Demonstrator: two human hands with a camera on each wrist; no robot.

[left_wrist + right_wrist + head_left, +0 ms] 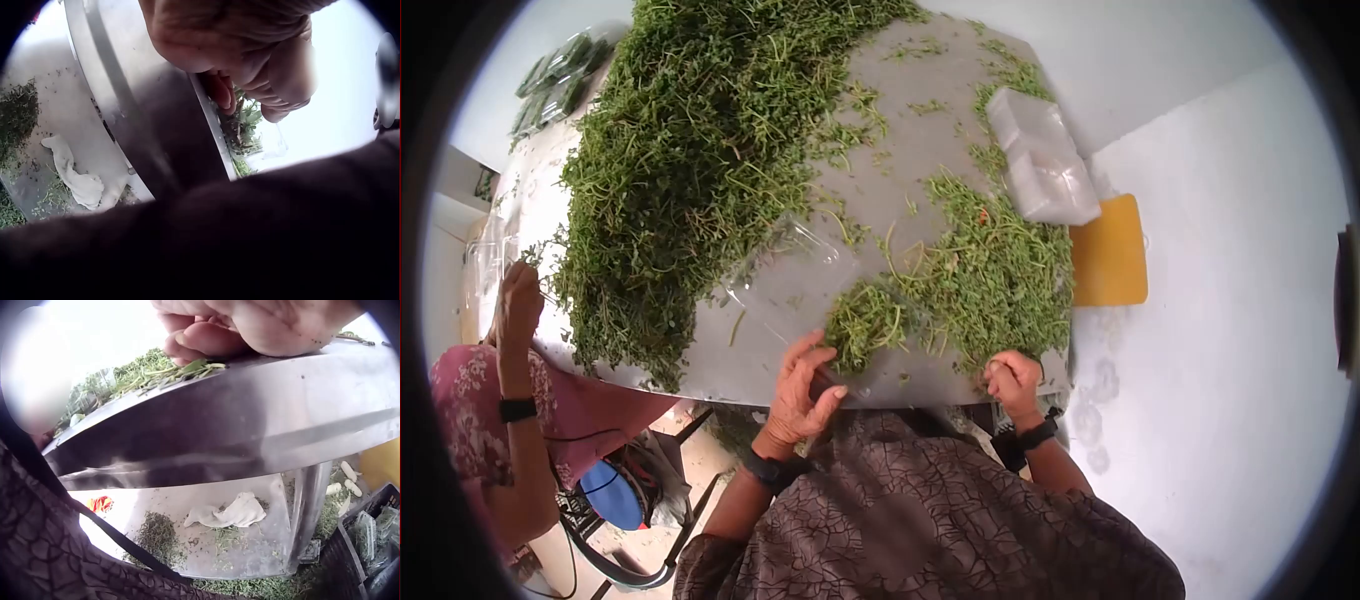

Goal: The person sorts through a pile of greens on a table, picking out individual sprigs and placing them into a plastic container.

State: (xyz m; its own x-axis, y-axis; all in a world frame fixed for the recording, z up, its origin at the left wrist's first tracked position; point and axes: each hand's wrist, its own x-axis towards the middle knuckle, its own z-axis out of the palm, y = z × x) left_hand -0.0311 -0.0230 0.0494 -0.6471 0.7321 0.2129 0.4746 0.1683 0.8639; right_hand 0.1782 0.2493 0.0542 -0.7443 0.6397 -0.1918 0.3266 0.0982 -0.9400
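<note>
In the head view, a clump of leafy green stems [865, 325] lies in a clear plastic clamshell box [775, 295] near the table's front edge, its lid folded back. My left hand [802, 392] is at the near left side of that clump, thumb apart from the fingers. Leaves show just beyond its fingertips in the left wrist view. My right hand [1013, 382] is curled at the front edge of a loose pile of greens [1000, 285], gripping stems there. In the right wrist view, stems [169, 376] lie right at its fingers, which partly hide them.
A large heap of greens [690, 170] covers the left of the metal table [920, 80]. Stacked clear boxes [1045, 165] stand at the right edge, near a yellow stool [1112, 250]. Another person's hand [520, 305] is at the far left, below filled boxes [560, 80].
</note>
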